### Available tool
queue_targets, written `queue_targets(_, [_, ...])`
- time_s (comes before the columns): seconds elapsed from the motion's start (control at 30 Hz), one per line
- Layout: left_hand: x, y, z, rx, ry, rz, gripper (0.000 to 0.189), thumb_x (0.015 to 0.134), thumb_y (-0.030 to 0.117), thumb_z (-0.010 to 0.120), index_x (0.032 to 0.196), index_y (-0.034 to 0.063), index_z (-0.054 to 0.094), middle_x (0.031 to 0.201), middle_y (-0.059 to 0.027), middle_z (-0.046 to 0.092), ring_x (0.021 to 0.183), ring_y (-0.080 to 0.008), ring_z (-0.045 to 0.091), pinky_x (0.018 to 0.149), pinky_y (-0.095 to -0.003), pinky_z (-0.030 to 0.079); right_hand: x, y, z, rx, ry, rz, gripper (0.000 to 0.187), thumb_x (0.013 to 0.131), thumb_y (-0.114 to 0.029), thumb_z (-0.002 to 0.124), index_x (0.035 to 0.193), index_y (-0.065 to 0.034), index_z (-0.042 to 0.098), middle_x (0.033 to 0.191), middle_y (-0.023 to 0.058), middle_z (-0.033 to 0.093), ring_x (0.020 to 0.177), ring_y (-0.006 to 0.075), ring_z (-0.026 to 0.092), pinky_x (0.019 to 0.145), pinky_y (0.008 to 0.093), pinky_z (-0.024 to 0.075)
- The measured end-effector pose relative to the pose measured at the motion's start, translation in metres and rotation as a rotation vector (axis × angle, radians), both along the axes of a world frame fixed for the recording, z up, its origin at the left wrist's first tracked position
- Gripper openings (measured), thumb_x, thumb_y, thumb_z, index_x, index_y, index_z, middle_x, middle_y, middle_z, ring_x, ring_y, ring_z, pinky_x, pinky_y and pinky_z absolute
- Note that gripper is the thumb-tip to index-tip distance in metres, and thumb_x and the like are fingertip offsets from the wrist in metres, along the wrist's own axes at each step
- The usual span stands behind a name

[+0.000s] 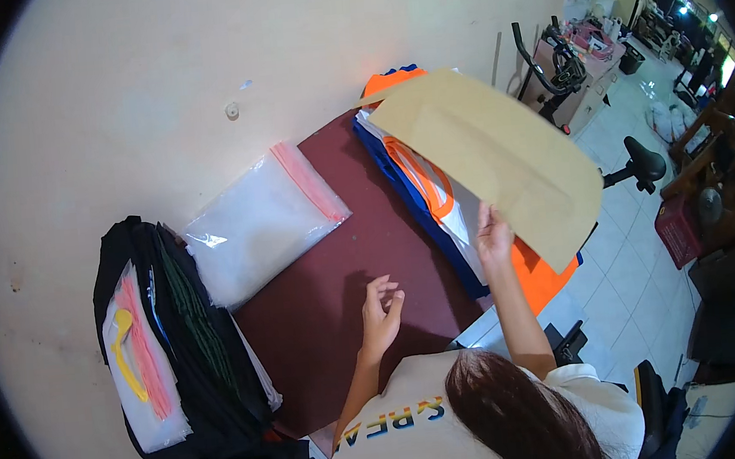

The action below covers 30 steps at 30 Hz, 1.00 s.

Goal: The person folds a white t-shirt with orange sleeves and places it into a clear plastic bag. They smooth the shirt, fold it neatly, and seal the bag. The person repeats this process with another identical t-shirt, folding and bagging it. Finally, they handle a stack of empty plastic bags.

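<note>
My right hand (495, 237) grips the near edge of a tan sheet of thin board (497, 154) with rounded corners. The sheet is raised at a slant above a stack of folded orange, white and blue garments (425, 183), hiding much of it. My left hand (382, 319) is empty over the maroon tabletop (344, 263), its fingers loosely curled and apart. A pack of clear plastic bags (270, 221) with a pink seal strip lies on the table beyond my left hand.
At the left sits a pile of black and dark green garments (193, 321). More clear bags (143, 376) and a yellow tape-like strip (125, 358) rest on it. A wall (138, 118) borders the table. An exercise bike (641, 162) stands beyond the right end on tiled floor.
</note>
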<state>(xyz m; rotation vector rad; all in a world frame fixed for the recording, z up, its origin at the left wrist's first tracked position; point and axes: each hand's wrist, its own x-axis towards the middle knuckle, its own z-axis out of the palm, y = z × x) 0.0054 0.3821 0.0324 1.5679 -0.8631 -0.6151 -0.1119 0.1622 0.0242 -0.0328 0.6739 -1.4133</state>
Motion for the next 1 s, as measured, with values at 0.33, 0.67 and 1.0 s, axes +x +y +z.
queue_targets(0.33, [0.020,0.080,0.032,0.094,-0.101,0.229,0.030,0.079,0.009,0.056,0.106,0.0006,0.047,0.088,-0.0115,0.056,0.074,-0.0150,0.055,0.066,-0.0259,0.044,0.026,0.042,0.014,0.034,-0.229,0.549,0.029,0.089,-0.017,0.041,0.101,0.0092,0.046,0.106,0.0207,0.051,0.107,0.0298,0.047,0.091,0.0352,0.0429])
queue_targets(0.67, [0.046,0.202,0.146,-0.262,-0.306,1.141,0.018,0.077,0.002,0.058,0.094,0.0010,0.054,0.073,0.0017,0.049,0.067,-0.0044,0.044,0.063,-0.0178,0.037,0.175,0.165,0.085,-0.253,-0.116,1.465,0.012,0.088,-0.013,0.045,0.089,-0.0011,0.046,0.106,0.0188,0.052,0.103,0.0253,0.050,0.090,0.0340,0.0416])
queue_targets(1.0, [0.120,0.333,0.191,-0.237,-0.520,1.481,0.016,0.079,0.008,0.056,0.092,-0.0004,0.056,0.086,-0.0066,0.057,0.081,-0.0120,0.052,0.073,-0.0240,0.041,0.329,0.336,0.174,-0.903,-0.244,2.098,0.024,0.084,-0.014,0.050,0.101,0.0027,0.045,0.104,0.0133,0.051,0.099,0.0195,0.051,0.088,0.0291,0.0408])
